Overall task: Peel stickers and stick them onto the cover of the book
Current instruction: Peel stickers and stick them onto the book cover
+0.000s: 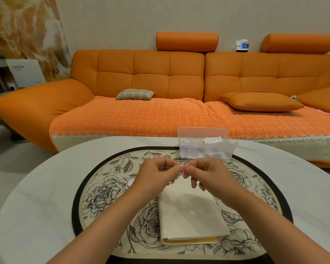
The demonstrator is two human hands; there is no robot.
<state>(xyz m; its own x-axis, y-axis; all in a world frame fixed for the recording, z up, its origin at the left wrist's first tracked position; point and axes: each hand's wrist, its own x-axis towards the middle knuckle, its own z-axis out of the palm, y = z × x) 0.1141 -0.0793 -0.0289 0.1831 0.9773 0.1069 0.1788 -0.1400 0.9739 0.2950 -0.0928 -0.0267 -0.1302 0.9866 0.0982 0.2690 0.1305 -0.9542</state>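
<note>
A cream-covered book [191,216] lies closed on the floral mat [107,191], its spine edge toward me. Above its far end, my left hand [158,174] and my right hand [204,174] meet fingertip to fingertip. Between them they pinch a small pinkish sticker [180,171]. Most of the sticker is hidden by the fingers. A round sticker piece [130,182] lies on the mat just left of my left wrist. Another small bit [171,182] shows under my left hand at the book's far edge.
A clear plastic box [204,144] holding paper pieces stands open at the mat's far edge. The mat sits on a round white table [36,187]. An orange sofa [160,77] with cushions runs behind the table.
</note>
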